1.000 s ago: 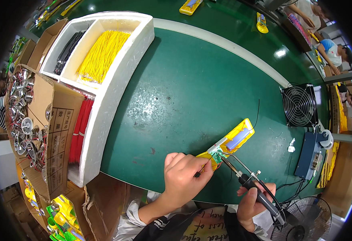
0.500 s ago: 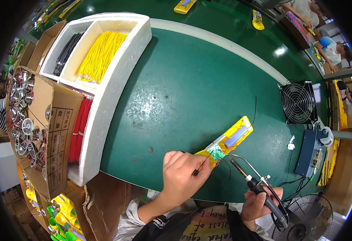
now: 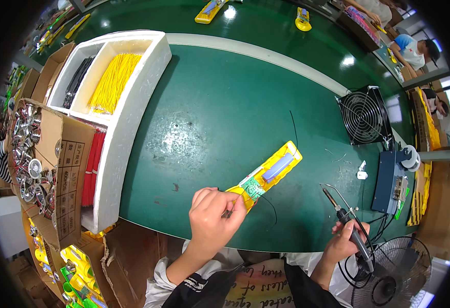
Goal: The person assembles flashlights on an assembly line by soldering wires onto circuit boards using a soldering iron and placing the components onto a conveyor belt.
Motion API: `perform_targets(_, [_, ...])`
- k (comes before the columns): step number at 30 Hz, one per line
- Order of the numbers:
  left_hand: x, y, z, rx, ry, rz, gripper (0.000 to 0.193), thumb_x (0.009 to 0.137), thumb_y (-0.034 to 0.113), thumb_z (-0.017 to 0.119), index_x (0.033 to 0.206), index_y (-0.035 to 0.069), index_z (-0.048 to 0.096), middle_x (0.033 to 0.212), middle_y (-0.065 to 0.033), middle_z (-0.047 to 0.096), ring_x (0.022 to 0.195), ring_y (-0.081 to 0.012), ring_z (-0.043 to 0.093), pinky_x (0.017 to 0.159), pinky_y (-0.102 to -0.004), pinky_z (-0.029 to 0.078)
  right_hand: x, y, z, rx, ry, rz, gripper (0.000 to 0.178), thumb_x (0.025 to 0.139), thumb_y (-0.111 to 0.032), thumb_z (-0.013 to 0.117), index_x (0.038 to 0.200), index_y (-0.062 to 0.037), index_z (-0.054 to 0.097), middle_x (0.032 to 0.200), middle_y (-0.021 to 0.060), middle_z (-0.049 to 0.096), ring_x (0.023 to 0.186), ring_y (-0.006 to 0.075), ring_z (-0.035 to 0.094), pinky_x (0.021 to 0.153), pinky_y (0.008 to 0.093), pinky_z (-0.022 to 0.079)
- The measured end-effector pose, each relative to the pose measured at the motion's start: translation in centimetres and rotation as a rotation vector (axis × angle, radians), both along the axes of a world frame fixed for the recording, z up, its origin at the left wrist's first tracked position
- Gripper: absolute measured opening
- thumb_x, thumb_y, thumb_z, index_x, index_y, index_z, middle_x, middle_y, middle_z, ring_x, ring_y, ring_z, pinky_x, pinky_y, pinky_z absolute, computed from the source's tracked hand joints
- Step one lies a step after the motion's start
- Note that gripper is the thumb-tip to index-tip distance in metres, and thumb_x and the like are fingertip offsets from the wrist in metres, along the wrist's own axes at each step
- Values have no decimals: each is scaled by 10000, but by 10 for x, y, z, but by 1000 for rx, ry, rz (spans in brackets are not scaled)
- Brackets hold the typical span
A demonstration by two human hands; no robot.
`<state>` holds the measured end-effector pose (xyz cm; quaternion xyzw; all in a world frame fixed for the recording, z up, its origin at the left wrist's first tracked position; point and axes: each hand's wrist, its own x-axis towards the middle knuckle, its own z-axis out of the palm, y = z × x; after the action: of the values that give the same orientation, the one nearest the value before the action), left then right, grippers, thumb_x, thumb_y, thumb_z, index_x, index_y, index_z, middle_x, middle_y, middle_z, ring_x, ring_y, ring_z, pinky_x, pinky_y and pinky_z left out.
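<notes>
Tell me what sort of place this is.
Likely an electronics assembly workshop: there's a soldering iron, a foam tray of wires sorted by colour, and a green circuit board in a yellow casing.

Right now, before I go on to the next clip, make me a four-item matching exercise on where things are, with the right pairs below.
Things:
1. soldering iron
2. yellow wires
3. square black fan
4. green circuit board

Places:
A. in the white foam box
B. inside the yellow housing
C. held in the right hand
D. standing at the right side of the green table

Right pairs: 1-C, 2-A, 3-D, 4-B
</notes>
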<state>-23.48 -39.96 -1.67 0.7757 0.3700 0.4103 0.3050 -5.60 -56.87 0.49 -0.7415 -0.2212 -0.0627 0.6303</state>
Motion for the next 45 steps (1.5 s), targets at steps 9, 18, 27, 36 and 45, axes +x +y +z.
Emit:
perform_targets(9, [-9, -5, 6, 36, 139, -69, 188, 635, 45, 676, 814, 74, 625, 708, -35, 503, 616, -181, 477, 591, -303, 373, 7, -7, 0, 38, 45, 5, 171, 785, -95, 543, 853, -16, 408, 673, 90, 495, 479, 130, 508, 400, 216, 418])
perform_targets(18, [-8, -7, 11, 14, 225, -94, 150, 668, 109, 677, 804, 106, 615, 753, 3, 460, 652, -155, 438, 639, -304, 332, 5, -5, 4, 39, 43, 3, 171, 787, -116, 542, 836, -17, 412, 646, 89, 493, 467, 130, 498, 392, 209, 397])
perform_targets(27, [-11, -5, 18, 100, 220, -121, 154, 685, 85, 648, 812, 96, 562, 849, -10, 523, 790, -195, 481, 823, -398, 343, -8, 0, 18, 73, 49, 30, 205, 793, -171, 540, 819, -16, 409, 610, 81, 478, 447, 109, 469, 390, 195, 375])
perform_targets(36, [-5, -5, 4, 38, 94, -46, 166, 639, 32, 660, 765, 73, 560, 741, -27, 538, 738, -220, 493, 833, -436, 371, -49, 32, 29, 36, 168, 259, 296, 758, -237, 579, 803, -36, 367, 573, 74, 466, 399, 111, 439, 358, 190, 357])
perform_targets(45, [-5, -5, -1, 18, 55, -8, 220, 577, 38, 707, 750, 85, 579, 721, 3, 493, 707, -190, 482, 786, -420, 410, -61, 40, 24, -14, 262, 424, 333, 778, -216, 616, 873, -10, 373, 648, 129, 537, 469, 120, 522, 434, 204, 434])
